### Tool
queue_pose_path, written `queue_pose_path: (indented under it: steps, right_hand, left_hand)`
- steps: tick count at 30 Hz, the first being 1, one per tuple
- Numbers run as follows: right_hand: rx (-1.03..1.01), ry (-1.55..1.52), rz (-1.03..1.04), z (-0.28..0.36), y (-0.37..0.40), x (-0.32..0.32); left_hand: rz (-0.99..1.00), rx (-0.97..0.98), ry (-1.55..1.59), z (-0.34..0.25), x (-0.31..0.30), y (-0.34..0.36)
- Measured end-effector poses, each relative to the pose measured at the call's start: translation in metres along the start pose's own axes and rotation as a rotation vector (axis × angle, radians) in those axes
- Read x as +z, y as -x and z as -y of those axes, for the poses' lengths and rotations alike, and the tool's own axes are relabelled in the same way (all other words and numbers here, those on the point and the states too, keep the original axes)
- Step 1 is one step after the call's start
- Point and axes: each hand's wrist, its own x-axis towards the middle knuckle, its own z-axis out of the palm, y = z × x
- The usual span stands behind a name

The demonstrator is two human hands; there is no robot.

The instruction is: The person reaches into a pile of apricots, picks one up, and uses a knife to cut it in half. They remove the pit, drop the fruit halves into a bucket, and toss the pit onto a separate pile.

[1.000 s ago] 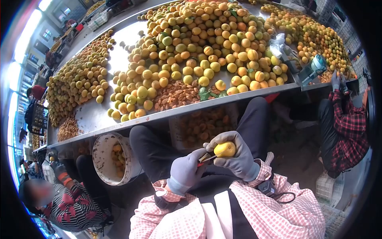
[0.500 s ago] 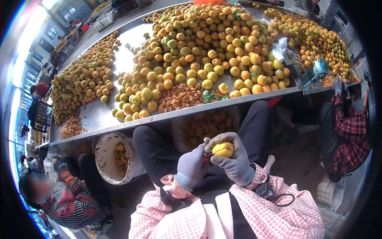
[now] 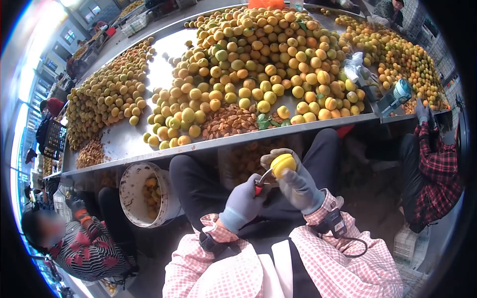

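Note:
A yellow apricot [image 3: 283, 165] is held in my gloved right hand [image 3: 296, 183], its fingers wrapped around the back of the fruit. My gloved left hand [image 3: 243, 203] grips a small knife [image 3: 259, 186] with a red handle and a curved metal blade. The blade's tip touches the left side of the apricot, where a groove runs across the fruit. Both hands are above my lap, in front of the metal table [image 3: 164, 158].
Piled apricots [image 3: 258, 59] and a heap of brown pits [image 3: 229, 120] lie on the table. Below stand a white bucket [image 3: 130, 198] with fruit and a crate of fruit. Co-workers sit left [image 3: 89, 248] and right [image 3: 437, 169]. A blue-capped device [image 3: 397, 94] is at the table edge.
My right hand has lifted and turned the apricot upward. The knife's blade, hidden earlier, now shows against the fruit. My left hand has shifted slightly right.

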Motion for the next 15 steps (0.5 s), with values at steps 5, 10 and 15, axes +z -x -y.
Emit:
queue_pose_path:
  steps: [5, 10, 15]
  right_hand:
    - [0.045, 0.209, -0.080, 0.002, 0.004, -0.003]
    - [0.079, -0.013, -0.070, -0.003, -0.001, -0.002]
    - [0.025, 0.100, -0.120, -0.003, 0.000, 0.005]
  left_hand:
    - [0.036, -0.022, -0.062, -0.004, 0.002, 0.000]
    - [0.016, -0.002, -0.141, 0.010, 0.000, -0.003]
    - [-0.014, 0.025, -0.234, 0.013, 0.004, -0.001]
